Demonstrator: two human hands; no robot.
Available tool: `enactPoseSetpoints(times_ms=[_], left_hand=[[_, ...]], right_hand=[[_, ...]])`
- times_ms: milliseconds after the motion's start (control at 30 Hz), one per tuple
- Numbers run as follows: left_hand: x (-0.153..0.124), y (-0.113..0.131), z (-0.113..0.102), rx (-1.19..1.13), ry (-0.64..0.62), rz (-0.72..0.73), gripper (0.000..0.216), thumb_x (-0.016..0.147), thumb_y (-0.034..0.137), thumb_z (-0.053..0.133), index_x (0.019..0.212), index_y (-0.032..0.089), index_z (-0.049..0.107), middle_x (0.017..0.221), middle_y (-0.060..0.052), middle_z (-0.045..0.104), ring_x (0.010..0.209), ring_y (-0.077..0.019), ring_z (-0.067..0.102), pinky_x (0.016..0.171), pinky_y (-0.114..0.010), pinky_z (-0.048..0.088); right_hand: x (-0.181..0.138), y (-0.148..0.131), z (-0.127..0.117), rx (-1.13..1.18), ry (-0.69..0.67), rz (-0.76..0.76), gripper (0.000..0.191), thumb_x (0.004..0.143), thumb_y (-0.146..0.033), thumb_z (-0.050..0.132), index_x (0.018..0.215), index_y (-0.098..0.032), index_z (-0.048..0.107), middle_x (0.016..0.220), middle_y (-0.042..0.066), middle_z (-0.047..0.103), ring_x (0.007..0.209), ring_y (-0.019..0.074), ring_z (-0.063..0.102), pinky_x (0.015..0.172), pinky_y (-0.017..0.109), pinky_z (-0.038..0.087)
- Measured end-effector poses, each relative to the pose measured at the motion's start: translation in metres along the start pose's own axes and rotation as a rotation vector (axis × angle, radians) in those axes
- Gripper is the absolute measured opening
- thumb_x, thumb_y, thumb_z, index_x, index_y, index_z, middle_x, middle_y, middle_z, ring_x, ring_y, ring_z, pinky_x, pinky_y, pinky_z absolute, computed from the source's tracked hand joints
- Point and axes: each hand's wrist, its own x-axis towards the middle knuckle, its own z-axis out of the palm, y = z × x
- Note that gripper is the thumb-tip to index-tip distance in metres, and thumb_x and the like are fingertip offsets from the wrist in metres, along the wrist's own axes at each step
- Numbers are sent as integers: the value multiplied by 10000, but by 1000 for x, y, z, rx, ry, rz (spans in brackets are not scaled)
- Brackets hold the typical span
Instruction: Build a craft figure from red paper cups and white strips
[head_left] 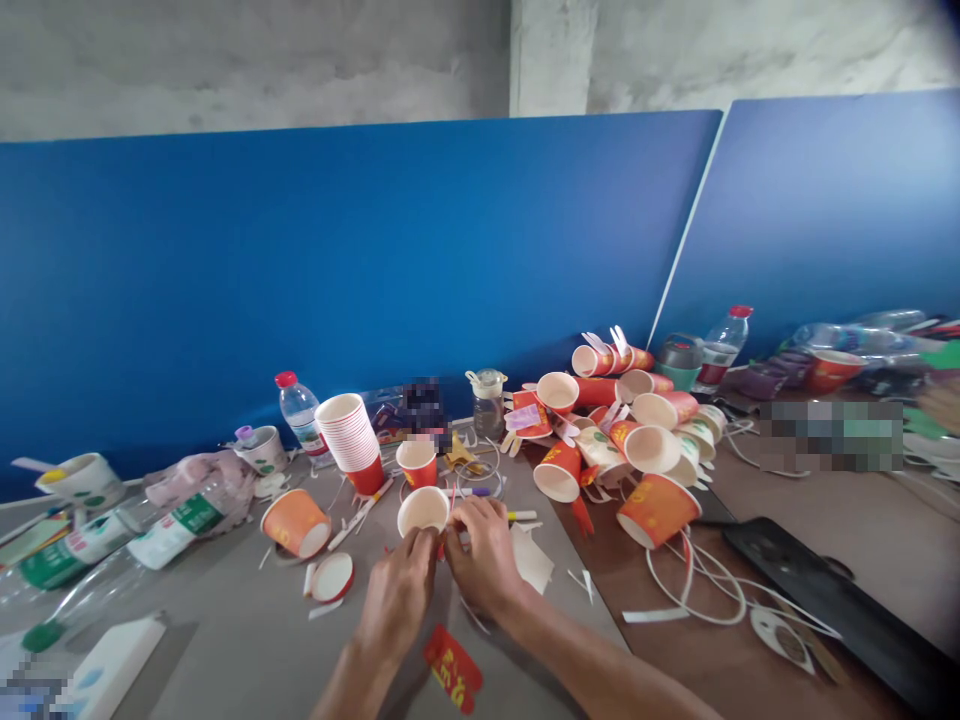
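Note:
A paper cup with a white inside stands tilted toward me, its mouth facing up. My left hand is closed at the cup's lower front, fingertips pressed to it. On its right side, my right hand has its fingers bent and pinched against the cup. Small red bits show between the two hands, too covered to make out. Just behind is another red paper cup. A red paper piece with yellow characters lies on the table below my hands. A cut white paper piece lies right of my right hand.
A tall stack of paper cups stands behind left. An orange cup and a cut cup bottom lie left. Many cut cups are piled right. Bottles lie far left. A black case and white cords lie right.

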Motion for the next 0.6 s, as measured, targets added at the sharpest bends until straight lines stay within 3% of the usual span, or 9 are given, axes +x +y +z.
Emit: enactPoseSetpoints(times_ms=[167,400,600], left_hand=[[3,0,-6,24,-22,-7,385,1137,-14,652,1179,256,924,1072,-78,975,893,-250,964,734,-261,653],[3,4,-9,-29,8,-16,355,1117,-2,680,1126,273,902,1055,-75,965,885,-271,970,740,-271,665],[1,3,-5,-58,68,0,368,1089,-4,681,1112,295,895,1031,-78,963,830,-268,954,711,-266,640]], right_hand=[[3,1,-5,25,21,-17,279,918,-33,709,847,-291,629,826,-16,782,806,235,726,851,376,431],[3,-4,-8,35,-6,-14,200,981,-95,780,966,-294,764,904,6,826,869,264,747,900,393,469],[1,-2,-4,61,-34,6,237,986,-65,779,914,-282,719,912,7,826,879,257,762,927,396,462]])
